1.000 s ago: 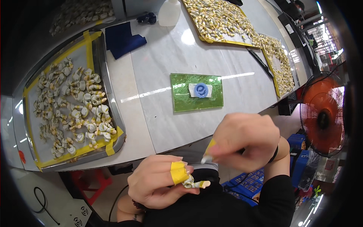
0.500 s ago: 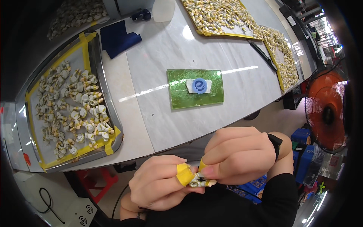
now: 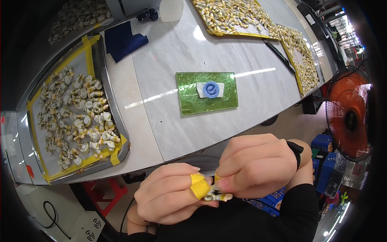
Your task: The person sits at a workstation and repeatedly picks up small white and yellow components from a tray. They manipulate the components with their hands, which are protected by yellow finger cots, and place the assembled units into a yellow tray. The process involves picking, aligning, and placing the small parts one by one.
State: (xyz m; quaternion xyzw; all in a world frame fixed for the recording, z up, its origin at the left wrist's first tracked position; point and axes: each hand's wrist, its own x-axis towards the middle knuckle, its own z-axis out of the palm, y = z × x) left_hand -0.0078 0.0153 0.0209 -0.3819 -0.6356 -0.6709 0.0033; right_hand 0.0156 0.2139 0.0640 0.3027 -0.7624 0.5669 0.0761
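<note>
Near the front edge of the table, my left hand (image 3: 169,195) pinches a small white figurine piece (image 3: 215,197) with yellow bands and a pale tip, which points right. Yellow tape wraps a finger of that hand. My right hand (image 3: 258,163) is closed just beside it, thumb and forefinger pressed together against the top of the piece. A bit of yellow shows at its fingertips; whatever lies between them is hidden. Beyond both hands, a round blue mould (image 3: 211,89) with a curved hollow rests on a white pad on a green glass-like plate (image 3: 189,104).
At the left stands a metal tray (image 3: 125,137) edged with yellow tape, holding many similar pieces. Farther back are a dark blue cloth (image 3: 125,42), a whitish container (image 3: 171,10) and trays of small yellow-white parts (image 3: 229,16). A dark knife-like tool (image 3: 279,55) lies beside them. An orange fan (image 3: 350,115) stands right.
The view has shifted slightly. Both hands keep their hold close together, and the right fingertips have moved a little against the figurine piece.
</note>
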